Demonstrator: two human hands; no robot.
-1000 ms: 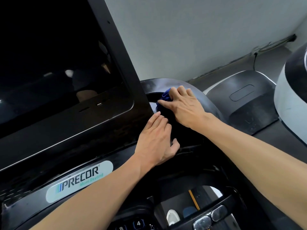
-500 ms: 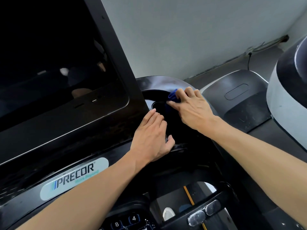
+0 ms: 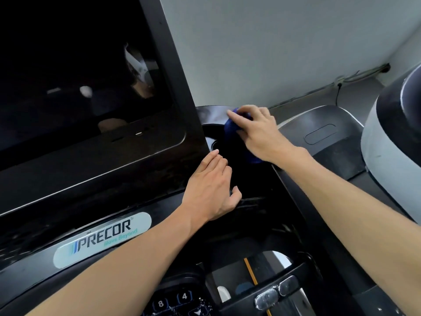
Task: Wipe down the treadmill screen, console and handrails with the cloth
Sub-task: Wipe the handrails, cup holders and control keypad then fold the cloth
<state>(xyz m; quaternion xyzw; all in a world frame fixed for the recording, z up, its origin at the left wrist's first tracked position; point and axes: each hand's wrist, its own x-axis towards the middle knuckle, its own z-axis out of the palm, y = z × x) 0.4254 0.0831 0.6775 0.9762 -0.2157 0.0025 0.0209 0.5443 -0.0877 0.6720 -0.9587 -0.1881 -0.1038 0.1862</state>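
Right hand (image 3: 257, 131), fingers curled on crumpled dark blue cloth (image 3: 232, 125), presses it to rim of glossy black treadmill console (image 3: 211, 115) beside dark screen (image 3: 68, 76); left hand (image 3: 211, 190) flat, fingers together, on console.

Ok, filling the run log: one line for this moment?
step: wiping console cup recess | right hand: presses blue cloth | left hand: rests on console

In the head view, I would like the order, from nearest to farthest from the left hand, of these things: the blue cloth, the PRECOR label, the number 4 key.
Measured from the left hand, which rests on the console beside the screen:
1. Blue cloth, up and to the right, under the right hand.
2. PRECOR label, down and to the left.
3. Number 4 key, at the bottom edge.
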